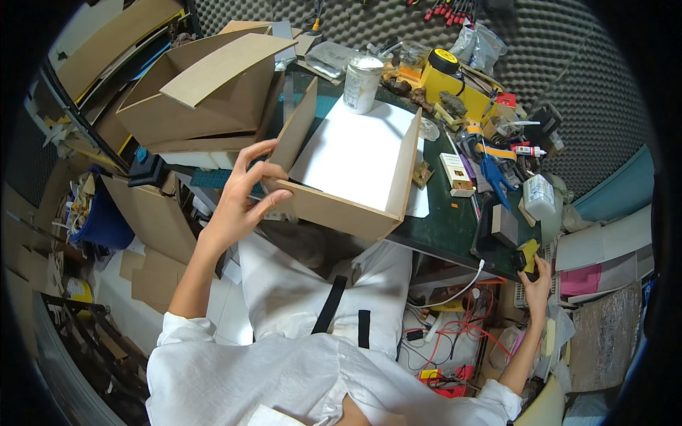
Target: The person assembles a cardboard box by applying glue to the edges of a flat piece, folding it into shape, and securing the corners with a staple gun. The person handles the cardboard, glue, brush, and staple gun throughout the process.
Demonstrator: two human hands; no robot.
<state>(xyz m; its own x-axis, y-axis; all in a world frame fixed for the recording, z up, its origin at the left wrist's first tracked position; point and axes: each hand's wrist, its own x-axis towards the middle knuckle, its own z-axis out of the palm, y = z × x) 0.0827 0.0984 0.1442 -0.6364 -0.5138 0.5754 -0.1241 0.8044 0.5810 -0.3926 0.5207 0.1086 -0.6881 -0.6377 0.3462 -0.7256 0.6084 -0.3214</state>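
A three-sided frame of thin brown fibreboard (344, 211) stands on a white sheet (355, 153) at the table's front edge. My left hand (250, 186) grips its near left corner, thumb on the front board and fingers bent over the side. Far off to the right, at the table's corner, my right hand (538, 287) has its fingers closed round a small yellow-and-black thing (527, 257), whose kind I cannot make out. Just behind that hand lies a dark grey block (504, 226). A white plastic tub (362, 84) stands at the far end of the sheet.
Larger fibreboard box pieces (199, 99) are piled at the left of the dark green table (446, 238). Along the right lie a cigarette pack (456, 174), blue-handled pliers (495, 177) and a white bottle (540, 197). A white cable (465, 285) hangs from the front edge.
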